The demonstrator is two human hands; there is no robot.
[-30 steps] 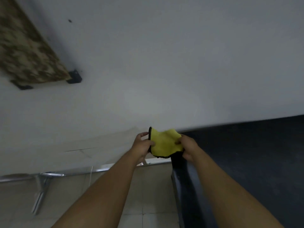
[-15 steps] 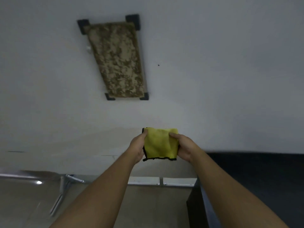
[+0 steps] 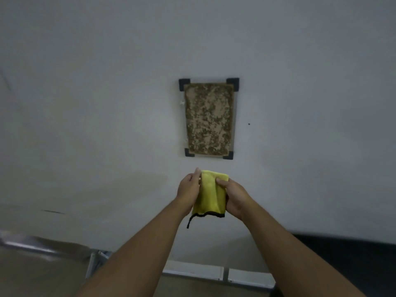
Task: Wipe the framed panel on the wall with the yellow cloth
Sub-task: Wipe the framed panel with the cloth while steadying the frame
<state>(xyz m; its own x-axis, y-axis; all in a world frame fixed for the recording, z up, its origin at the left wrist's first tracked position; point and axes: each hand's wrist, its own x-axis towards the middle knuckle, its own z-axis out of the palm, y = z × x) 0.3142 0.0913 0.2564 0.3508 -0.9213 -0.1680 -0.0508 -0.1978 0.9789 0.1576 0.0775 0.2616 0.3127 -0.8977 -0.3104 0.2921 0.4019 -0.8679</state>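
Head view: my left hand (image 3: 188, 189) and right hand (image 3: 234, 197) pinch the folded yellow cloth (image 3: 211, 194) between them at lower centre, black hem hanging down. The framed panel (image 3: 209, 117) hangs on the wall (image 3: 96, 103) straight above the cloth, apart from it, mid-frame.

Single head view faces the wall (image 3: 85, 103) squarely; framed panel (image 3: 209, 116) near, centred.

Bare wall (image 3: 107, 103) lies open on every side of the framed panel (image 3: 209, 117); between its lower edge and the yellow cloth (image 3: 211, 194) nothing intervenes.
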